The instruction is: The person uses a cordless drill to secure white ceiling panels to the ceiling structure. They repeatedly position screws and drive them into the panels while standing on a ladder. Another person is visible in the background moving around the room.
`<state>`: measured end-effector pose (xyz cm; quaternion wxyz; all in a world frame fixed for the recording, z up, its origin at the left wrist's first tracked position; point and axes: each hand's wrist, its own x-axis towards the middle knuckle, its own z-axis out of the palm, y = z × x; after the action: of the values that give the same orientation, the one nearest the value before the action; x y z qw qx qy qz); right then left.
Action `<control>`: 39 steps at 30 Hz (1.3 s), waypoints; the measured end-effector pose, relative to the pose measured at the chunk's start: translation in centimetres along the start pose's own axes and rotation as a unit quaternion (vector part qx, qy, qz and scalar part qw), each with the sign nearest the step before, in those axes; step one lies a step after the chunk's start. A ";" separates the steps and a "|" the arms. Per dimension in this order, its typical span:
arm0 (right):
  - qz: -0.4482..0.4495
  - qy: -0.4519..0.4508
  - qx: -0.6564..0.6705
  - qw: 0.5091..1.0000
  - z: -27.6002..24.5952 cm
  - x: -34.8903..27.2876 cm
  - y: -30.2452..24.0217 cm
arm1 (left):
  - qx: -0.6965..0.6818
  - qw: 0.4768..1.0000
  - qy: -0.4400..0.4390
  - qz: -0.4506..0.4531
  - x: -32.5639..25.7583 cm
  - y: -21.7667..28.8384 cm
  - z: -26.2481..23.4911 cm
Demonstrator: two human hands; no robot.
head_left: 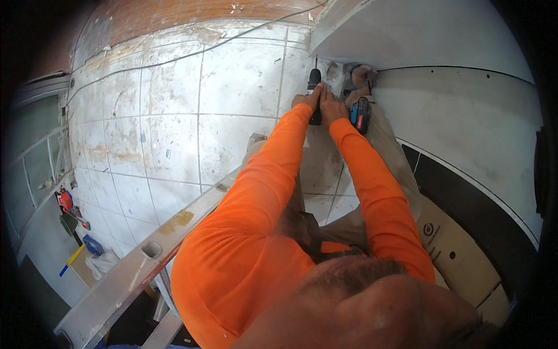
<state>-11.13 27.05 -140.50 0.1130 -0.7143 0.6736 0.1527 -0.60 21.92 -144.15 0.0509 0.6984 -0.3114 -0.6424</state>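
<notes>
A cordless drill (314, 77) with a black chuck and a thin bit points away from me, its bit tip close to the foot of a grey panel. My right hand (333, 108) is closed around its grip, which is mostly hidden; the blue and black battery base (360, 116) shows beside my right wrist. On the other side, my left hand (308, 100) is closed against the drill body just behind the chuck. Both forearms, in orange sleeves, reach forward together. A sandaled foot (359, 77) stands just right of the drill.
White, stained floor tiles (238, 81) spread ahead and left, crossed by a thin cable (174, 60). An aluminium ladder (174, 230) lies slanting at my left. Grey panels (465, 107) rise at the right, with cardboard (450, 238) below. Tools lie far left, including a red one (67, 200).
</notes>
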 end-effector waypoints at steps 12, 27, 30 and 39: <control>-0.004 -0.009 -0.031 0.999 -0.6 0.3 0.0 | 0.016 1.000 -0.004 0.000 -0.5 1.0 -0.4; 0.004 -0.025 -0.018 1.000 -0.6 0.7 0.0 | 0.020 0.998 0.051 0.022 0.8 0.2 0.3; 0.012 -0.046 -0.017 0.999 -0.7 0.7 0.0 | 0.020 0.998 0.062 0.019 0.5 0.4 0.4; 0.015 -0.053 -0.015 0.998 -1.6 0.9 -0.3 | -0.004 1.000 -0.001 -0.008 0.2 1.1 -0.4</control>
<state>-10.72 25.67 -139.38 0.1349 -0.6965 0.6752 0.2020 -0.65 20.76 -143.72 0.0486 0.7000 -0.3032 -0.6448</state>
